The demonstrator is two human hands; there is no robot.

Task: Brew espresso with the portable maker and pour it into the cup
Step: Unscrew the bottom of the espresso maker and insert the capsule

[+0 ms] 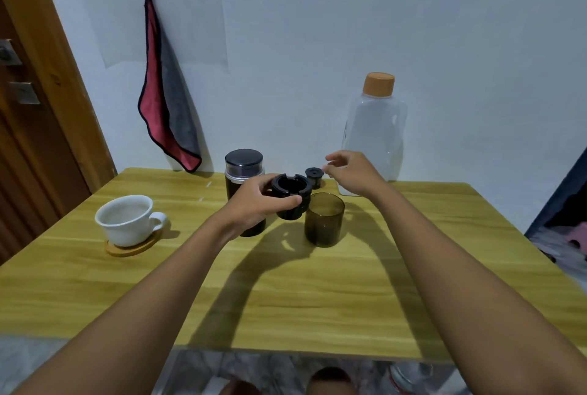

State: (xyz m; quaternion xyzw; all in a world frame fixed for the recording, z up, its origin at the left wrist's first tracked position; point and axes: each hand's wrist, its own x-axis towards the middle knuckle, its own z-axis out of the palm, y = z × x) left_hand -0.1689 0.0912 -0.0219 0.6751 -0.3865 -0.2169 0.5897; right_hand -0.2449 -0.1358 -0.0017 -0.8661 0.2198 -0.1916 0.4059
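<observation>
Gripping the black notched cap [290, 188], the left hand [254, 204]; right hand [352, 172], fingers spread and empty, beside the filter basket [314, 177] near the worktop's [286, 299] far edge.

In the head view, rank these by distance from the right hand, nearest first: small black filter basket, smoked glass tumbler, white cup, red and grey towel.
1. Small black filter basket: just left of the right hand, almost at its fingers.
2. Smoked glass tumbler: below the hand, toward the person.
3. White cup: far left, on its wooden coaster.
4. Red and grey towel: hanging on the wall, upper left.
</observation>
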